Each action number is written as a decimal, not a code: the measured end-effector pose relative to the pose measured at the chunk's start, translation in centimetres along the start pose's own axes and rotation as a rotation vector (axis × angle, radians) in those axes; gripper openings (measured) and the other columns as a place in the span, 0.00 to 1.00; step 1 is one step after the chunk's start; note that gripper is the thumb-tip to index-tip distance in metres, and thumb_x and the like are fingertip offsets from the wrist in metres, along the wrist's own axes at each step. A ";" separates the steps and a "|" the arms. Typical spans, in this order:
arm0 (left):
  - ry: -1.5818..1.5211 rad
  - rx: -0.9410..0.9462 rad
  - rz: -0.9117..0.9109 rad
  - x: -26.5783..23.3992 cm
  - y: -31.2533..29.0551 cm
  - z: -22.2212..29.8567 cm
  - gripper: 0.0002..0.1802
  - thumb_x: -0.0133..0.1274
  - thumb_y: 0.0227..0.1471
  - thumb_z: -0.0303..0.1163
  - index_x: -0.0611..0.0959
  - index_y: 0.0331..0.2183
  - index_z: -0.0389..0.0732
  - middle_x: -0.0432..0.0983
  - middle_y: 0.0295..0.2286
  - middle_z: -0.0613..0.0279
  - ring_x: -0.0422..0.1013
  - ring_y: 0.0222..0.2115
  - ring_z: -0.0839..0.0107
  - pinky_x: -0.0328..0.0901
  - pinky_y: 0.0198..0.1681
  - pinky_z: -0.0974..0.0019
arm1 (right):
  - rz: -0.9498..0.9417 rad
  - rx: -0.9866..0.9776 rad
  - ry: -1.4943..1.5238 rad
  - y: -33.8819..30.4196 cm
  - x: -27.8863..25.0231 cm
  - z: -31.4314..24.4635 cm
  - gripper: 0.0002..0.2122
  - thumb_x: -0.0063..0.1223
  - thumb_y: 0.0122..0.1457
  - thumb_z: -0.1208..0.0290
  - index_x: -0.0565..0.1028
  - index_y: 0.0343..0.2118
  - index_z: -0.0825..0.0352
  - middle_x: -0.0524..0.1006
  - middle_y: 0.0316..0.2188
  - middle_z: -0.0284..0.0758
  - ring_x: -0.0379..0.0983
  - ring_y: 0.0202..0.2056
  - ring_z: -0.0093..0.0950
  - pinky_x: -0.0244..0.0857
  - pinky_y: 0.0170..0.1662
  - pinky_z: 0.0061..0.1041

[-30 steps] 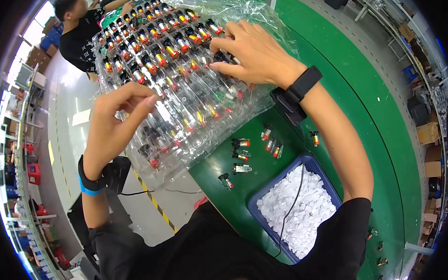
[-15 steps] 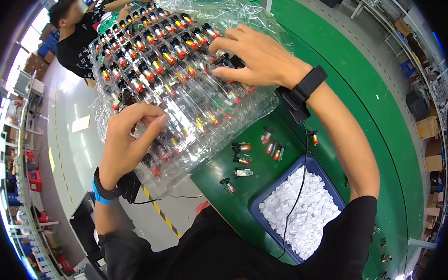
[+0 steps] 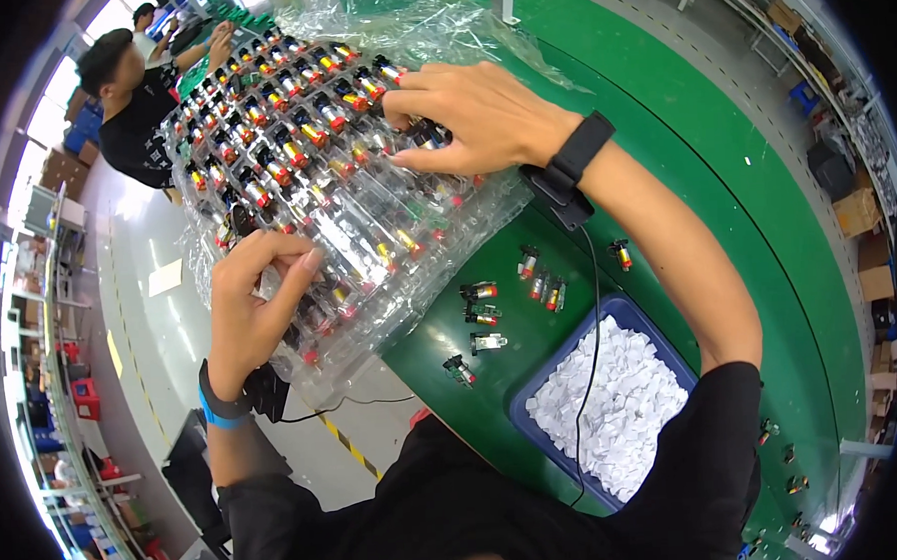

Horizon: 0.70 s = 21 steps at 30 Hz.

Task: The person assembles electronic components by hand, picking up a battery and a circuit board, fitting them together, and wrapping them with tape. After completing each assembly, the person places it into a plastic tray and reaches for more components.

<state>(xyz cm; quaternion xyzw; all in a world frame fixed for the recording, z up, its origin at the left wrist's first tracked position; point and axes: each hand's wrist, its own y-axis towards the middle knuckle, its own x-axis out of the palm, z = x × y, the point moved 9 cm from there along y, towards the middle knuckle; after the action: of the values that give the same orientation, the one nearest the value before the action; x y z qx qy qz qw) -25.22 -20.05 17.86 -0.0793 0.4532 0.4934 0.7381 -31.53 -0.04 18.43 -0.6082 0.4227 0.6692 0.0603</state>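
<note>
I'm steadying the clear plastic tray (image 3: 366, 224) of small cylindrical parts (image 3: 312, 136), which overhangs the green desk (image 3: 661, 101) edge. My left hand (image 3: 255, 308) curls, fingertips pinching at a part near the tray's near edge; my right hand (image 3: 471, 114) lies spread, pressing the far rows. Next, I judge, calls for a careful pull without tipping the tray.
</note>
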 end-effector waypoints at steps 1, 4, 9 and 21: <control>0.013 0.008 0.008 -0.1 0.0 0.1 0.04 0.57 0.55 0.28 0.83 0.31 0.38 0.78 0.24 0.68 0.68 0.23 0.81 0.54 0.27 0.74 | 0.019 -0.018 0.028 0.0 -0.2 -0.1 0.20 0.56 0.55 0.49 0.73 0.36 0.63 0.78 0.29 0.39 0.75 0.37 0.41 0.68 0.34 0.42; 0.041 0.023 0.021 -0.3 -0.1 0.3 0.04 0.57 0.56 0.29 0.83 0.31 0.39 0.79 0.23 0.69 0.67 0.23 0.82 0.53 0.27 0.74 | -0.021 0.071 0.004 -0.6 0.0 0.5 0.19 0.57 0.56 0.50 0.71 0.35 0.62 0.76 0.29 0.37 0.74 0.35 0.40 0.66 0.34 0.39; 0.007 -0.044 0.033 -0.3 -0.5 -0.4 0.05 0.56 0.57 0.30 0.82 0.31 0.39 0.78 0.22 0.70 0.67 0.23 0.83 0.52 0.27 0.73 | -0.008 0.175 0.043 -1.7 0.3 1.5 0.18 0.57 0.57 0.51 0.69 0.36 0.62 0.77 0.27 0.36 0.74 0.30 0.40 0.65 0.32 0.37; 0.018 -0.028 0.057 -0.5 -0.9 -1.1 0.05 0.55 0.58 0.30 0.82 0.31 0.40 0.78 0.22 0.71 0.66 0.23 0.85 0.53 0.27 0.75 | 0.276 0.480 0.657 -5.9 -6.2 -0.2 0.12 0.63 0.57 0.68 0.68 0.34 0.63 0.70 0.20 0.28 0.65 0.20 0.13 0.54 0.24 0.17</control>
<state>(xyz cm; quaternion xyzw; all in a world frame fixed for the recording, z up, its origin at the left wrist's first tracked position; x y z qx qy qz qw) -25.23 -21.44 17.26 -0.0813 0.4547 0.5198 0.7187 -26.35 6.27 20.88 -0.6955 0.6406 0.3242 -0.0278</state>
